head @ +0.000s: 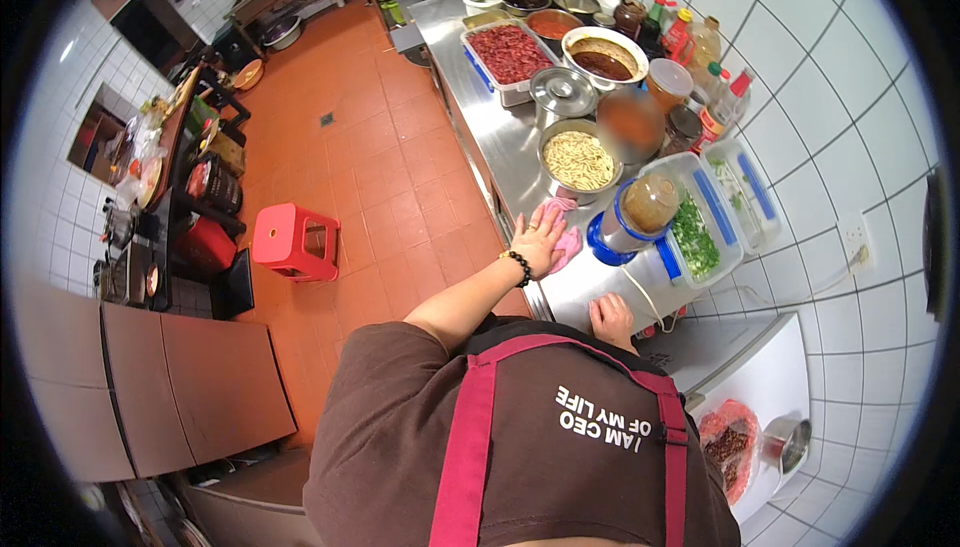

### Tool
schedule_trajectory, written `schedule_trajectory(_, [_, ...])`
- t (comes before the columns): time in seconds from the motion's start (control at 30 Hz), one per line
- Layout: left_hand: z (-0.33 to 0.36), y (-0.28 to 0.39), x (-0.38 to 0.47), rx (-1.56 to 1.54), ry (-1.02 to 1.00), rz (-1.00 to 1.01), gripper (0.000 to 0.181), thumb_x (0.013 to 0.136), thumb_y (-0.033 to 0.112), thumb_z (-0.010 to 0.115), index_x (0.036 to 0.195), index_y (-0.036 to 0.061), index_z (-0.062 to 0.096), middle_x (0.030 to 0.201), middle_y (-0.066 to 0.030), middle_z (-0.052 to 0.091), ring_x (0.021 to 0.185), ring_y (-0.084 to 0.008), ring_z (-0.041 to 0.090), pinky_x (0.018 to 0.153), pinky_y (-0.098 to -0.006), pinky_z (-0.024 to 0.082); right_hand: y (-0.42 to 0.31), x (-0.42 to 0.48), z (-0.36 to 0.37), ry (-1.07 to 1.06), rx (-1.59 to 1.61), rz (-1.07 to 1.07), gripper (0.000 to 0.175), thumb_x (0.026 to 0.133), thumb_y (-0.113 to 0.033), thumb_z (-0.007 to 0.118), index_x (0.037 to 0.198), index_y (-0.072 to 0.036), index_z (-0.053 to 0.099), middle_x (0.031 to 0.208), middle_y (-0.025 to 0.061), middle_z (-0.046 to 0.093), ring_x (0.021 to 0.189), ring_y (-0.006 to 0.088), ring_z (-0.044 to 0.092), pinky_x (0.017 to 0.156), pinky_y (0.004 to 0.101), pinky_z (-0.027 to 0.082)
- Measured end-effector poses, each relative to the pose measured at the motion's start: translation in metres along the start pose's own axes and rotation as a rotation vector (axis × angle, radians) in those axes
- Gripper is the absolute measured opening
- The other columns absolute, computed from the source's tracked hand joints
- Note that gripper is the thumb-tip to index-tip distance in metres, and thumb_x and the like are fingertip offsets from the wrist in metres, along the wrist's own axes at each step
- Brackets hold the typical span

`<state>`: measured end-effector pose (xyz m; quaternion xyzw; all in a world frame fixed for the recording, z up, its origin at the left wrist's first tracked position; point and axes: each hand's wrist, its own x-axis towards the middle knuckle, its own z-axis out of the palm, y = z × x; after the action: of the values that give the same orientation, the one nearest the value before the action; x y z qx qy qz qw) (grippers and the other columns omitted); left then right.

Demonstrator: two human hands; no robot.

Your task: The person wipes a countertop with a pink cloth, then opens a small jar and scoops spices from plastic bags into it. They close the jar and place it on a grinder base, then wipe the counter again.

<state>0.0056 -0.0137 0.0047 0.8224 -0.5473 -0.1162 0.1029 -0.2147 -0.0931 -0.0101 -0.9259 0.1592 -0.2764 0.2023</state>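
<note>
My left hand (536,239), with a black bead bracelet at the wrist, holds a bunched pink cloth (568,247) under its spread fingers on the steel counter (495,149), near the front edge. Loosely curled, my right hand (613,318) rests at the counter's near edge with nothing seen in it. Just beyond the cloth is a metal bowl of pale, thin strips (577,161). Right of the cloth stands a blue-rimmed container with a clear domed top (651,203), its contents brownish. Beside that, an open plastic box holds chopped greens (694,239).
Further along stand a tub of red chopped food (510,53), a metal lid (564,92), a pot of dark sauce (604,56) and several bottles (679,33) near the tiled wall. A white cord (641,296) trails over the counter. A red stool (296,241) stands on the floor at left.
</note>
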Motion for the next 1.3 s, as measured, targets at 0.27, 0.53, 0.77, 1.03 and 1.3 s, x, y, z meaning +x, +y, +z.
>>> schedule_trajectory(0.27, [0.002, -0.047, 0.012, 0.043, 0.122, -0.197, 0.057, 0.086, 0.034, 0.045, 0.137, 0.0122, 0.031, 0.148, -0.0092, 0.014, 0.137, -0.0304, 0.008, 0.103, -0.0607, 0.014, 0.011, -0.009, 0.01, 0.05, -0.057, -0.026, 0.014, 0.076, -0.011, 0.06, 0.068, -0.004, 0.051, 0.068, 0.0112, 0.049, 0.066, 0.0306, 0.051, 0.057, 0.0397, 0.041])
schedule_trajectory(0.53, [-0.018, -0.112, 0.086, -0.002, 0.058, -0.421, 0.059, 0.087, 0.037, 0.043, 0.14, 0.0172, 0.026, 0.15, -0.0051, 0.006, 0.137, -0.0309, 0.003, 0.104, -0.0605, 0.012, 0.007, -0.002, 0.005, -0.052, -0.009, 0.035, 0.014, 0.077, -0.011, 0.06, 0.069, -0.005, 0.05, 0.07, 0.0096, 0.048, 0.066, 0.0288, 0.05, 0.057, 0.0379, 0.04])
schedule_trajectory(0.77, [-0.034, -0.145, 0.134, -0.114, 0.024, -0.565, 0.065, 0.087, 0.045, 0.045, 0.141, 0.0183, 0.022, 0.15, -0.005, -0.002, 0.137, -0.0323, -0.005, 0.105, -0.0599, 0.008, 0.0, 0.009, -0.004, -0.121, 0.018, 0.052, 0.012, 0.074, -0.009, 0.062, 0.069, -0.006, 0.051, 0.068, 0.0089, 0.047, 0.064, 0.0279, 0.049, 0.055, 0.0372, 0.039])
schedule_trajectory(1.03, [-0.046, -0.177, 0.17, -0.092, 0.006, -0.613, 0.067, 0.087, 0.049, 0.041, 0.143, 0.0199, 0.017, 0.15, -0.0053, -0.003, 0.137, -0.0313, -0.007, 0.106, -0.0579, 0.007, 0.01, 0.008, 0.003, -0.157, -0.052, 0.024, 0.012, 0.071, -0.007, 0.063, 0.068, -0.006, 0.051, 0.068, 0.0091, 0.048, 0.062, 0.0276, 0.049, 0.054, 0.0375, 0.038])
schedule_trajectory(1.3, [-0.059, -0.192, 0.187, -0.133, 0.044, -0.662, 0.069, 0.087, 0.049, 0.041, 0.143, 0.0178, 0.017, 0.15, -0.0057, -0.002, 0.137, -0.0303, -0.007, 0.106, -0.0575, 0.007, 0.012, 0.007, 0.005, -0.161, -0.059, -0.014, 0.015, 0.068, -0.006, 0.064, 0.069, -0.007, 0.049, 0.066, 0.0088, 0.047, 0.061, 0.0272, 0.048, 0.052, 0.0371, 0.037])
